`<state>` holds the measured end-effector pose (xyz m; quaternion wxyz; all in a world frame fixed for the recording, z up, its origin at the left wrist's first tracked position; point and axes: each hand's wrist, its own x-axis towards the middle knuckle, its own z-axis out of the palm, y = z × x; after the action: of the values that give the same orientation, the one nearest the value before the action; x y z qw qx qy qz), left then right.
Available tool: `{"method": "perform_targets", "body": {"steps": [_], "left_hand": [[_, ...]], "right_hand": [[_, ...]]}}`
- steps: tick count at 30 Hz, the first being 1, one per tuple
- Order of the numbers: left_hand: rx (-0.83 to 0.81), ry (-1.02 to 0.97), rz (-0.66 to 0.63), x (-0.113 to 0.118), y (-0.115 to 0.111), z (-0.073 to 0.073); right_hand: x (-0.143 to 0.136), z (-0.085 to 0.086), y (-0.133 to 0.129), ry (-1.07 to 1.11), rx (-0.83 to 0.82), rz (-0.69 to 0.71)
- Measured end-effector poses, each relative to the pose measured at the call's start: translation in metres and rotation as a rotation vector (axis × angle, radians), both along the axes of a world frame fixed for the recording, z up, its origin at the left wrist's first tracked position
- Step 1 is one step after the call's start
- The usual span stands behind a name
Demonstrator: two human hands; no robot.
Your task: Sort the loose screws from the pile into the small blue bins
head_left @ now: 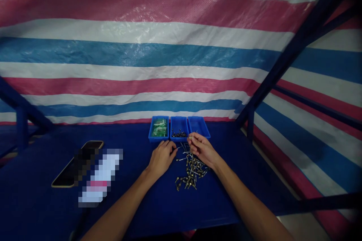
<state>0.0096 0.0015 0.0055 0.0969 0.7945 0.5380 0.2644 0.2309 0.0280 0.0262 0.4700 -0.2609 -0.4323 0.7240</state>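
My left hand [163, 158] rests low over the blue table with its fingers curled. A thin metal pin [179, 147] sticks out at its thumb and fingertips, which look closed on it. My right hand [203, 151] is raised a little above the right side of the pile, thumb and fingers pinching a small pale metal piece [190, 138]. Its exact shape is mostly hidden by the fingers. Between and below the hands lies a loose pile of thin-shanked metal pieces [195, 167] with brass-coloured heads.
Behind the hands stand three blue bins: the left bin [149, 135] contains green-and-clear packets, the middle bin [178, 122] small dark metal parts, and the right bin [199, 124] is partly covered by my right hand. A phone [66, 171] and a pixelated object [103, 175] lie left.
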Motion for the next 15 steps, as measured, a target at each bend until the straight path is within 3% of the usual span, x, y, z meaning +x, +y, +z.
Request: {"method": "perform_targets", "body": {"steps": [15], "left_hand": [[0.003, 0.014, -0.005, -0.0003, 0.0003, -0.0002]], "right_hand": [[0.0010, 0.0070, -0.0066, 0.061, -0.007, 0.056]]}}
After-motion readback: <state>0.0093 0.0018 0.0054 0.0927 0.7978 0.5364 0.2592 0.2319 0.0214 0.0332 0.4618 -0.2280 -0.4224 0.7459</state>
